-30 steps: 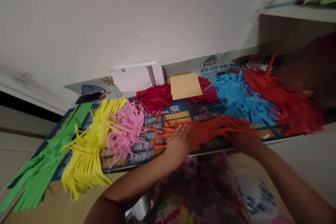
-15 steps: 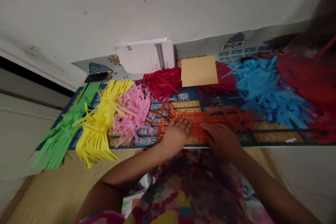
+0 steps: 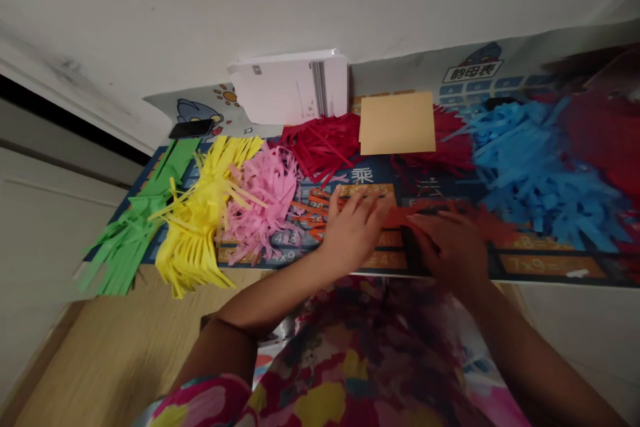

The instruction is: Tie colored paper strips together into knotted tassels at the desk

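Note:
My left hand (image 3: 353, 230) lies palm down with fingers spread on a bunch of orange paper strips (image 3: 320, 207) on a printed blue mat (image 3: 540, 263). My right hand (image 3: 450, 247) lies just to its right, fingers flat over the same orange strips (image 3: 425, 210). Both hands cover much of the orange pile. Pink strips (image 3: 263, 197) lie to the left of my left hand.
Piles of cut paper strips line the mat: green (image 3: 133, 230), yellow (image 3: 200, 220), dark red (image 3: 320, 143), blue (image 3: 530, 167), red (image 3: 607, 137). A tan paper square (image 3: 397, 123), a white paper stack (image 3: 290, 87) and a black phone (image 3: 193, 128) sit by the wall.
Both hands have drawn closer together over the orange strips, the right sliding left. The orange pile is more bunched under them. The camera view has shifted right and down.

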Motion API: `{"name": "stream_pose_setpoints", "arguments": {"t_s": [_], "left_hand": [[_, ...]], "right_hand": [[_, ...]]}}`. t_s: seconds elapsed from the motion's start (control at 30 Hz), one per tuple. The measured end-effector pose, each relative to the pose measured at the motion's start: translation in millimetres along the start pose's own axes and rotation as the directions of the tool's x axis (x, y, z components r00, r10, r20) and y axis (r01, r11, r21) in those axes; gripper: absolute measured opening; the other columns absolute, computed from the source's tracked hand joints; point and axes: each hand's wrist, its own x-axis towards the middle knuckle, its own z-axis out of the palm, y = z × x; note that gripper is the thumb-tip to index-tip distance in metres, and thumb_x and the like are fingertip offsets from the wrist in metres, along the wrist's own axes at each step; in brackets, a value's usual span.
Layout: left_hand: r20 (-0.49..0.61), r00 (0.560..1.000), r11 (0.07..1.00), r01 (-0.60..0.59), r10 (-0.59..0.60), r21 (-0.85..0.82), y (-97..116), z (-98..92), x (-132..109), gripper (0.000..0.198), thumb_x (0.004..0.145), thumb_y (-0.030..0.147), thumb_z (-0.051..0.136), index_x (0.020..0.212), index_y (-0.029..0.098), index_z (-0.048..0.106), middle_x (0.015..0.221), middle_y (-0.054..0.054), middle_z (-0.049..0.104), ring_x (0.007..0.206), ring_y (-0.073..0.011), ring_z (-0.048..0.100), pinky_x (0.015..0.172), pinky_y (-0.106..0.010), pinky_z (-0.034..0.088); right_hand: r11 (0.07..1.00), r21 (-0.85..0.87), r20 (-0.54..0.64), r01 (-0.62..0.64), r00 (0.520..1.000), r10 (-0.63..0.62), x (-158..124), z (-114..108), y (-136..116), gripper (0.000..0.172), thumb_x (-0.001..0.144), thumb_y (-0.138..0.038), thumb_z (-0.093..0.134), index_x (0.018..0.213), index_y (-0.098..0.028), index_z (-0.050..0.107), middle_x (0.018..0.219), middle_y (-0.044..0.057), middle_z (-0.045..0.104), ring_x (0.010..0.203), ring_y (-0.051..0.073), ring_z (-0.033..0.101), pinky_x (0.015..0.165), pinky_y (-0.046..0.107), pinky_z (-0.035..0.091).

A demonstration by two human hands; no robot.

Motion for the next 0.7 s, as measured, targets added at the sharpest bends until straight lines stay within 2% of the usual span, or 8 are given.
{"name": "stream_pose_setpoints", "arguments": {"t_s": [0.1,0.17,0.3,0.37,0.43,0.53,0.63,0.7], "left_hand": [[0.002,0.999,0.998,0.052,-0.052,0.021,-19,12.7,8,0.040,0.093,0.018,0.054,0.131,0.024,0.061,0.129,-0.006,0.071,0.130,-0.0296,0.056,0.119,-0.066,0.016],[-0.015,0.994,0.993,0.110,-0.109,0.047,-41,9.9,-2,0.037,0.091,0.016,0.056,0.124,0.028,0.066,0.123,-0.004,0.074,0.125,-0.0290,0.059,0.118,-0.066,0.018],[-0.007,0.953,0.931,0.299,-0.304,0.211,-73,-26.5,-41,0.044,0.088,0.011,0.057,0.126,0.029,0.066,0.130,-0.009,0.070,0.129,-0.0362,0.055,0.113,-0.072,0.022],[0.067,0.948,0.919,0.283,-0.312,0.273,-72,-48.6,-55,0.053,0.085,0.017,0.064,0.137,0.025,0.060,0.145,-0.016,0.057,0.138,-0.0434,0.045,0.111,-0.075,0.023],[0.207,0.969,0.980,0.103,-0.138,0.172,-56,-59.1,-59,0.064,0.086,0.029,0.067,0.147,0.022,0.048,0.155,-0.019,0.044,0.145,-0.0415,0.037,0.115,-0.068,0.026],[0.276,0.930,0.967,-0.213,0.244,-0.137,-22,-40.4,-46,0.059,0.096,0.042,0.055,0.149,0.019,0.044,0.153,-0.016,0.049,0.144,-0.0294,0.042,0.123,-0.055,0.023],[0.235,0.928,0.948,-0.241,0.288,-0.208,-2,-0.1,-23,0.038,0.100,0.030,0.048,0.134,0.017,0.058,0.129,-0.013,0.069,0.123,-0.0252,0.062,0.119,-0.050,0.031],[0.264,0.927,0.954,-0.214,0.266,-0.212,-5,19.8,-13,0.027,0.099,0.019,0.047,0.115,0.016,0.069,0.108,-0.010,0.076,0.104,-0.0237,0.069,0.111,-0.047,0.039]], "right_hand": [[0.997,-0.019,-0.063,0.080,0.995,-0.081,-4,-8,1,0.026,0.095,-0.013,0.057,0.120,-0.017,0.062,0.110,0.010,0.076,0.101,0.024,0.072,0.101,0.042,0.044],[0.990,-0.029,-0.083,0.136,0.987,-0.138,-9,-10,2,0.030,0.093,-0.010,0.059,0.122,-0.016,0.060,0.112,0.011,0.075,0.105,0.024,0.071,0.103,0.043,0.042],[0.979,0.024,-0.001,0.201,0.980,-0.201,-22,0,8,0.026,0.095,-0.009,0.054,0.120,-0.017,0.061,0.114,0.010,0.075,0.105,0.022,0.071,0.102,0.042,0.042],[0.977,0.066,0.046,0.203,0.977,-0.207,-26,6,9,0.024,0.097,-0.011,0.052,0.118,-0.018,0.061,0.114,0.009,0.075,0.105,0.021,0.071,0.103,0.042,0.040],[0.976,0.094,0.062,0.195,0.977,-0.202,-29,9,10,0.023,0.097,-0.012,0.053,0.117,-0.019,0.062,0.113,0.008,0.076,0.105,0.021,0.071,0.105,0.043,0.039],[0.979,0.117,0.080,0.166,0.981,-0.176,-32,9,11,0.024,0.096,-0.012,0.053,0.115,-0.021,0.063,0.114,0.007,0.075,0.105,0.021,0.071,0.107,0.044,0.037],[0.978,0.152,0.137,0.143,0.977,-0.164,-34,7,15,0.026,0.096,-0.012,0.051,0.114,-0.023,0.065,0.111,0.005,0.076,0.102,0.020,0.072,0.106,0.044,0.037],[0.980,0.181,0.196,0.079,0.974,-0.115,-36,6,18,0.025,0.098,-0.015,0.049,0.114,-0.023,0.066,0.108,0.004,0.077,0.100,0.020,0.072,0.101,0.042,0.040]]}}
